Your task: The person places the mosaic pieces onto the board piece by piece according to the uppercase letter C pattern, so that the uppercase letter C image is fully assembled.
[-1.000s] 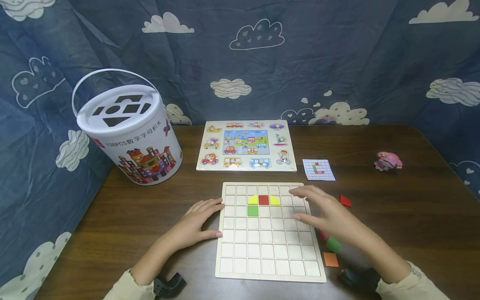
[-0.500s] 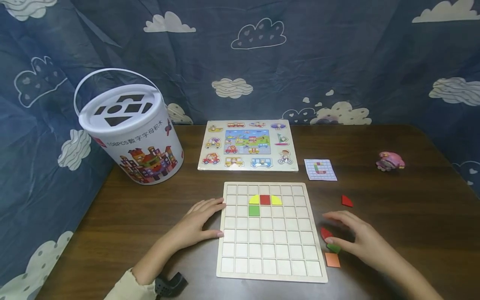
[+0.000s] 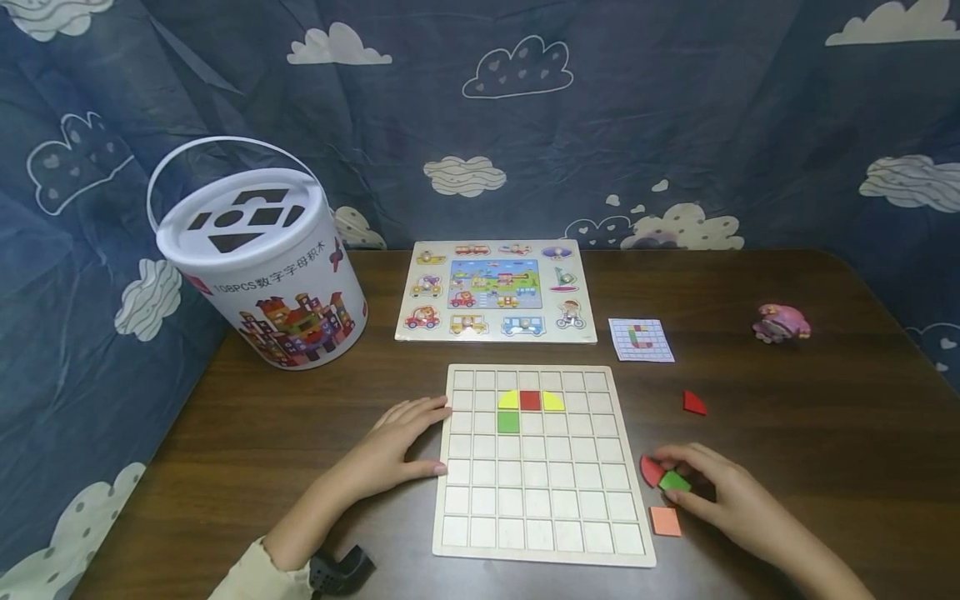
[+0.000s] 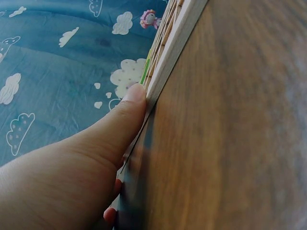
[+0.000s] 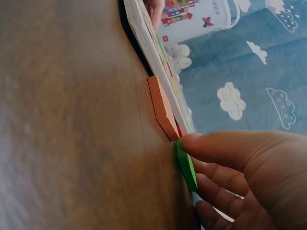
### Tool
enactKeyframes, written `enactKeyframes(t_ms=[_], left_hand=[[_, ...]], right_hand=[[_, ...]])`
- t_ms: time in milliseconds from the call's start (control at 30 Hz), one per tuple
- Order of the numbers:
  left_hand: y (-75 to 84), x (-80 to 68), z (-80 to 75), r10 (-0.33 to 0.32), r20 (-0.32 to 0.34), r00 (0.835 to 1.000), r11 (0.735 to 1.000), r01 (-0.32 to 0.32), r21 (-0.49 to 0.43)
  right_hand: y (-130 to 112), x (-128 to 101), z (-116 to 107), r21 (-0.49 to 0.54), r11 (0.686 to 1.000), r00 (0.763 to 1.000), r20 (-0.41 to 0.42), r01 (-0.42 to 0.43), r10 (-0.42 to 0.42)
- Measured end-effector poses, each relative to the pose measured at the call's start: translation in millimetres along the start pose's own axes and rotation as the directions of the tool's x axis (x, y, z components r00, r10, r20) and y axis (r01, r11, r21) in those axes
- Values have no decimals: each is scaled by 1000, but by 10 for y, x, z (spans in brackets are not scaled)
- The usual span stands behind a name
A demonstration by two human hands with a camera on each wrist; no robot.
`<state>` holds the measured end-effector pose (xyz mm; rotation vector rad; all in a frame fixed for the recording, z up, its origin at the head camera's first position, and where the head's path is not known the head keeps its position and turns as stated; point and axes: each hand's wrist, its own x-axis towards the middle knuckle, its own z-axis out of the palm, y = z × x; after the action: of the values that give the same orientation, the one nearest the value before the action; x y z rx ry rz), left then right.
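My right hand (image 3: 720,492) pinches a small green tile (image 3: 674,481) between thumb and fingertips, so this grip is closed on it. The tile sits on the table (image 3: 787,433) just off the right edge of the grid board (image 3: 540,500). It is square, with no clear long axis; it lies flat, turned so one corner points toward the board. In the right wrist view the green tile (image 5: 186,166) shows edge-on under my thumb.

Touching the far side of my grip lies a red quarter-round tile (image 3: 650,470), its curved edge facing the board. Just nearer to me than the grip lies an orange square tile (image 3: 664,521), flat, beside the board's right rim. A second red tile (image 3: 693,403) lies farther off, well apart from my fingers.

My left hand (image 3: 397,446) rests open, fingers straight against the board's left edge, thumb pressed to its rim. That grip holds nothing.
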<state>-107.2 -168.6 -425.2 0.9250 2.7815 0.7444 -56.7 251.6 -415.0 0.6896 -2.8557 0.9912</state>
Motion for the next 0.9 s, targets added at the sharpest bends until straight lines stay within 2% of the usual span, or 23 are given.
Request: enactKeyframes(t_ms=[233,367,500,733,800,900], left_hand=[[7,1,-10,2,-2,1000,1000,-2,3],[6,-3,-12,5,-4,1000,1000,-5,2],[6,-6,-12,4,-4,1000,1000,-4,3],[10,-5,-7,5,-3,1000,1000,-5,2],[11,-2,-7,4,-1,1000,1000,-4,2],[13,-2,-6,3,-3,1000,1000,-3,1]], right_hand=[[15,-22,-74,-100,993,998,-2,-60,60],[37,-39,-87,-143,990,1000,-6,-12,12],[24,-23,-90,-170,985,1000,8,-24,26],[-89,12,-119,-132,984,993,2,-120,121],[-159,25,-128,-107,988,994,-13,-110,109],[-279,63,-126,-63,997,997,-58,-45,42]])
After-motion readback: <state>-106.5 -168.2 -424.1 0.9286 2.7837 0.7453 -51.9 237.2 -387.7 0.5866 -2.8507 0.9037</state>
